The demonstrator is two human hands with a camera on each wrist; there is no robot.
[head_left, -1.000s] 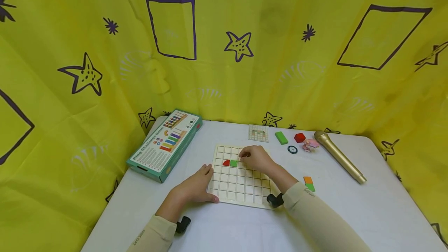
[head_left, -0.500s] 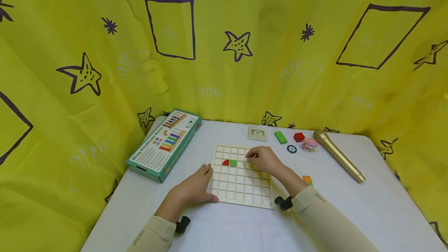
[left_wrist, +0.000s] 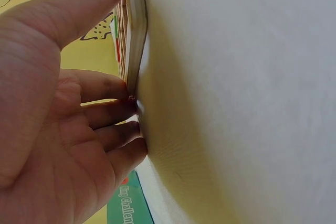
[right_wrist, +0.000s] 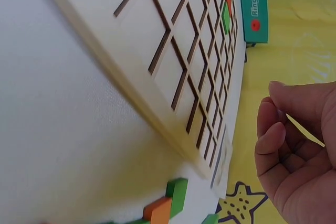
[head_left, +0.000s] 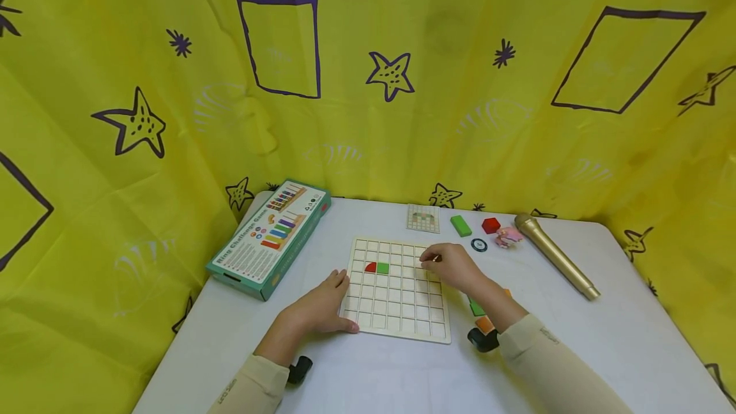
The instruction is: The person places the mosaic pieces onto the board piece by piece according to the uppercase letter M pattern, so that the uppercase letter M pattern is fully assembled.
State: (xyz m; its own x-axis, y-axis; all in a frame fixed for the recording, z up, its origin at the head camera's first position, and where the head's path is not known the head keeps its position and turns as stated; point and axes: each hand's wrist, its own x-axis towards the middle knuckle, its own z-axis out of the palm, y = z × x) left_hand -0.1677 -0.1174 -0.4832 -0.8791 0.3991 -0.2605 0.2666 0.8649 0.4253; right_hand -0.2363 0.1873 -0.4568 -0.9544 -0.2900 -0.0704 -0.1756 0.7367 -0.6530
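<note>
A pale wooden grid board lies flat on the table. In its cells sit a red quarter-round piece and a green square piece, side by side. My left hand rests at the board's near left corner, thumb on the front edge, straight fingers along the left side; the left wrist view shows the board's edge at the thumb. Over the board's far right part is my right hand. Its fingers are curled and thumb and forefinger meet, with nothing visible between them in the right wrist view.
Right of the board lie loose green and orange pieces, partly under the right forearm. Behind are a pattern card, green block, red block, round chip, pink toy and gold microphone. A game box is left.
My right hand has moved rightward across the board, away from the green square. More loose pieces show beside the right forearm. The left hand stays put.
</note>
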